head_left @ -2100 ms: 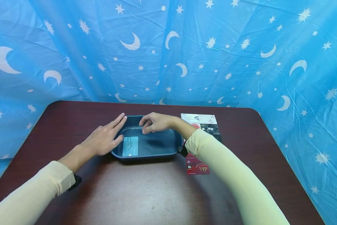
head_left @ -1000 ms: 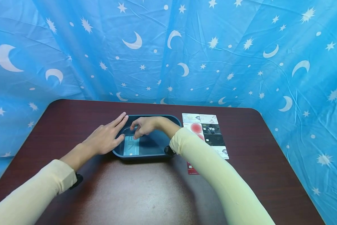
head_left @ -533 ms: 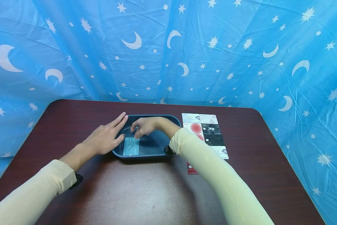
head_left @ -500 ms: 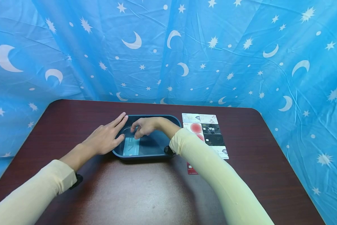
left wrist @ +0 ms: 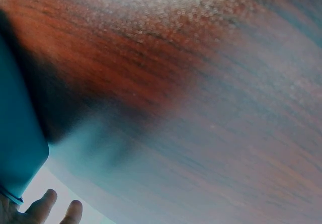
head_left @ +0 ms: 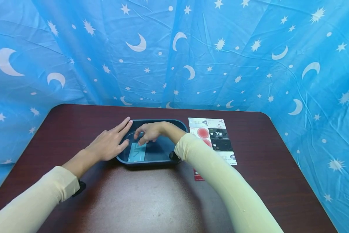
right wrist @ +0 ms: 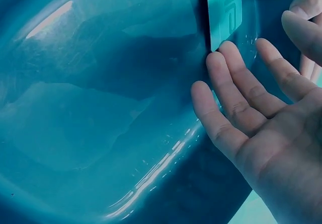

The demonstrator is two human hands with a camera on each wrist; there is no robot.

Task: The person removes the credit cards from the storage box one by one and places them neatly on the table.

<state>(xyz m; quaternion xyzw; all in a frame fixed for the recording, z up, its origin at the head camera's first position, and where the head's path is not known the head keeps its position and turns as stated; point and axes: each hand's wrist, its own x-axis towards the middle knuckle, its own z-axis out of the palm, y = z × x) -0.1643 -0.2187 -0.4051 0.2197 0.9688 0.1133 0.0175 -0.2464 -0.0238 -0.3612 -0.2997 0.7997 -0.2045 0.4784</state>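
Note:
A dark blue tray (head_left: 165,150) stands on the table, with a pale teal VIP card (head_left: 137,155) lying in its left part. My left hand (head_left: 108,144) rests at the tray's left end, fingers straight along the rim. In the left wrist view, the tray's outer wall (left wrist: 20,123) and some fingertips (left wrist: 73,211) show at the left edge. Inside the tray, my right hand (head_left: 150,132) is at the card's far end. The right wrist view shows its loosely bent fingers against the end of the card (right wrist: 225,12), the thumb apart from it.
Several cards lie in rows right of the tray: white ones (head_left: 216,123), black ones (head_left: 222,145), ones with red circles (head_left: 203,132). A red card (head_left: 198,175) is partly hidden by the right sleeve (head_left: 221,174). A blue curtain (head_left: 174,58) hangs behind the table (head_left: 127,200).
The right hand has moved left within the tray to the card. The card has shifted slightly toward the right and turned a little. The left hand stays at the rim.

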